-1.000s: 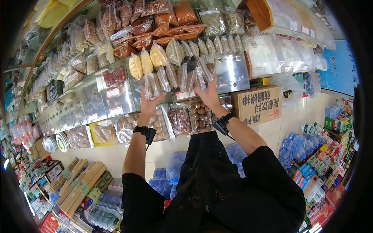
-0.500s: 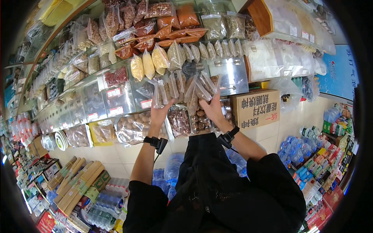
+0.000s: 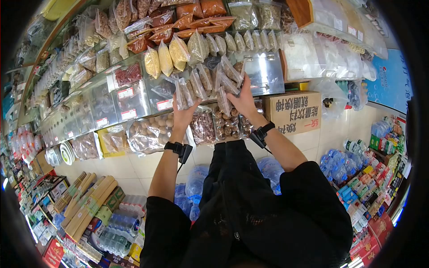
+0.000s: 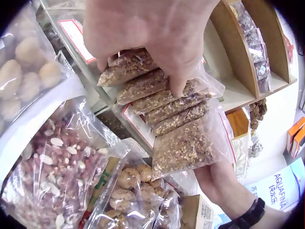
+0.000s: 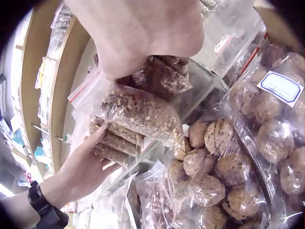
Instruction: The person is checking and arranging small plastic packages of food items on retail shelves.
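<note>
Plastic packets (image 4: 185, 143) in both hands (image 3: 184, 117) (image 3: 245, 103), AQUAFINA lettering (image 4: 285, 184) only left-wrist

black short sleeves (image 3: 169, 228) | dark top, front zip (image 3: 237, 234) | black wrist straps (image 3: 178, 151) (cable trailing)

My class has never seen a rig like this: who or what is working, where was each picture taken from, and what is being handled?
There is no robot: a person works with bare hands. The head camera gives the wide downward view; one camera on each wrist gives the close-ups. On the display counter lie small clear bags of brownish bits, near bags with yellow contents. Larger bags lie along the near side. The left hand grips small bags at the group's left end, the right hand those at its right.
</note>
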Motion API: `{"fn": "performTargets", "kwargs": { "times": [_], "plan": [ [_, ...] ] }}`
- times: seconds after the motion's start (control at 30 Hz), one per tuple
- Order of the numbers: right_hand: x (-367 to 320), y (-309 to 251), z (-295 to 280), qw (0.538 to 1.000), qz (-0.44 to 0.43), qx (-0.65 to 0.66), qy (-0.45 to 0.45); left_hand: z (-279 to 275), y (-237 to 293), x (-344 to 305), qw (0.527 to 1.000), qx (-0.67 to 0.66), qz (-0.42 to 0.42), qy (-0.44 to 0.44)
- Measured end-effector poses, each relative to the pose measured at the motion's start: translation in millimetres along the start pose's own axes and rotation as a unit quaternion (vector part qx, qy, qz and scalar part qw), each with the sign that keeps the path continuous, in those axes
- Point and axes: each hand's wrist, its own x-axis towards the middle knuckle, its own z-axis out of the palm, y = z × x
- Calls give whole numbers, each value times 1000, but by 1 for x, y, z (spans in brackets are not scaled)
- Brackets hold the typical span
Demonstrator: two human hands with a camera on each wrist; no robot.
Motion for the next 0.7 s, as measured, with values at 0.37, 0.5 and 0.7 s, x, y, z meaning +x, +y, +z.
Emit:
{"fn": "performTargets", "kwargs": {
  "times": [0.37,0.5,0.7],
  "plan": [
    [17,-4,-6,998,29,-42,-25,-16,-53,42,996,10,51,-79],
    [17,-8,-11,997,30,-63,-33,-3,-31,30,994,58,75,60],
    [18,-12,-15,992,19,-120,-34,2,-6,-18,939,275,101,179]
  ]
}}
